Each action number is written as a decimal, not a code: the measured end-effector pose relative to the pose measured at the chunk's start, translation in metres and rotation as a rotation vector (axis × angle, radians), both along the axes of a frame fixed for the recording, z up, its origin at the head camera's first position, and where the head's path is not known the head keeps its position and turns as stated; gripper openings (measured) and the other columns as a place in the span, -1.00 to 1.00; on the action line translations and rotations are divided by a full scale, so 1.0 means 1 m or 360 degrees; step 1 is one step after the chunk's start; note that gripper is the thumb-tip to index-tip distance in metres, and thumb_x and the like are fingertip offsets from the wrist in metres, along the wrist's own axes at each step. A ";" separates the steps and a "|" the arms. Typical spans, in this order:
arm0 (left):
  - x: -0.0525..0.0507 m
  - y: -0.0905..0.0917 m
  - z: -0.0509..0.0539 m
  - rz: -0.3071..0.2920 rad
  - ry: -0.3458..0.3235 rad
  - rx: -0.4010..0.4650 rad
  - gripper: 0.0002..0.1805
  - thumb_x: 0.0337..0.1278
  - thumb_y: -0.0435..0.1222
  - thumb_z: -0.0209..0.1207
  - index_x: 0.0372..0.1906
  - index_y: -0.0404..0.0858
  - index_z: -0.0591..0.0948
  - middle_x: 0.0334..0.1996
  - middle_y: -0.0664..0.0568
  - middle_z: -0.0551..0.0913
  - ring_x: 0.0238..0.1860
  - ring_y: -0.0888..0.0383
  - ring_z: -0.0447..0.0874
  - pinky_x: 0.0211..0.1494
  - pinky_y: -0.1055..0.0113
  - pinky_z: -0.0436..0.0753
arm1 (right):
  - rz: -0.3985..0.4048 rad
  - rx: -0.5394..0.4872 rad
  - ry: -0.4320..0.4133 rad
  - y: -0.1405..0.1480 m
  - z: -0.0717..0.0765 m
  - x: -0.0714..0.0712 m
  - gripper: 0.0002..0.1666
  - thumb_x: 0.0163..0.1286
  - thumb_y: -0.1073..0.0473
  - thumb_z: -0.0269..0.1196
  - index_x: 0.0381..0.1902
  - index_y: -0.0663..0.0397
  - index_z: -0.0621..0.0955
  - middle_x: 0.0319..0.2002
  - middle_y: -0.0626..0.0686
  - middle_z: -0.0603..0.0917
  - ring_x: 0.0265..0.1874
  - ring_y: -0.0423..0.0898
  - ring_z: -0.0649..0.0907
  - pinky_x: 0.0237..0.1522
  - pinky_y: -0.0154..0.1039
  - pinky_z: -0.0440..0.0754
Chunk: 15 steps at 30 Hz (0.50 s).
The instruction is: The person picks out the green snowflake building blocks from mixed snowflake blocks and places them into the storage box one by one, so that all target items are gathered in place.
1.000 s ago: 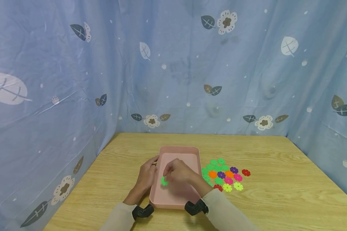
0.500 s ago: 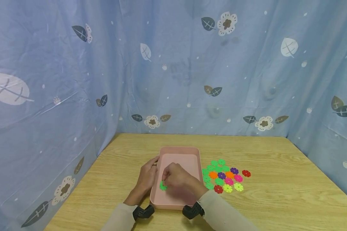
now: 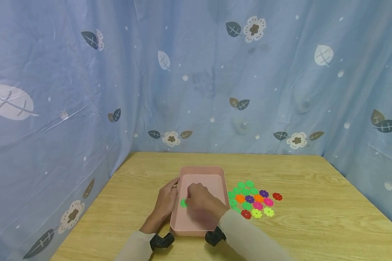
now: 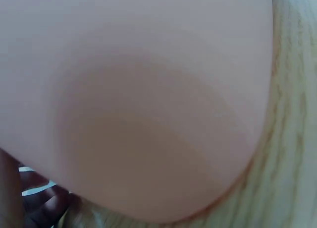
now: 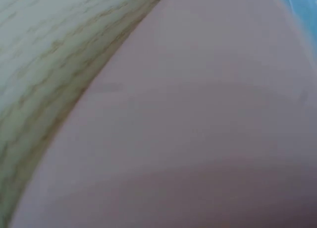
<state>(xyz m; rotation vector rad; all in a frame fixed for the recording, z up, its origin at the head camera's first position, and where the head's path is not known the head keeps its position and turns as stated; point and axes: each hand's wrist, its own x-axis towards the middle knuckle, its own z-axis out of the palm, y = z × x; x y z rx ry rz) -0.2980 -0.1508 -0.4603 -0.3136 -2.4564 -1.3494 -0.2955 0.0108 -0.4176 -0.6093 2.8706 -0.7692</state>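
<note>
A shallow pink tray (image 3: 200,233) lies on the table in the head view. At its left wall is my left hand (image 3: 166,199), holding the side with its fingers along the outside. My right hand (image 3: 200,197) is over the tray with curled fingers. It pinches a green flower-shaped plastic disc (image 3: 183,203), mostly hidden behind the fingertips. In the left wrist view the blurred tray (image 4: 148,89) fills most of the frame, with dark fingers (image 4: 47,203) low at the left. Only the tray wall (image 5: 173,124) and some table show in the right wrist view.
Right of the tray, several flower-shaped discs lie loose on the wooden table (image 3: 313,217): green (image 3: 245,191), orange (image 3: 258,198), purple (image 3: 264,193), pink (image 3: 268,202), yellow (image 3: 269,211) and red (image 3: 277,196). A blue patterned curtain (image 3: 202,90) stands behind.
The right hand and the green disc shifted slightly toward the near side, then back a little. More of the disc is now covered by the fingers. My left hand has stayed at the tray.
</note>
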 end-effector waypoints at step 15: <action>-0.002 -0.001 -0.002 -0.0026 0.0007 0.0023 -0.47 0.41 -0.37 -0.14 0.40 -0.32 0.49 0.25 -0.16 0.61 -0.24 0.08 0.63 -0.14 0.21 0.57 | -0.0125 0.0443 -0.0243 -0.016 0.027 -0.011 -0.57 0.15 0.07 0.53 -0.20 0.09 0.53 -0.36 0.12 0.56 -0.72 -0.08 0.60 -0.66 -0.24 0.53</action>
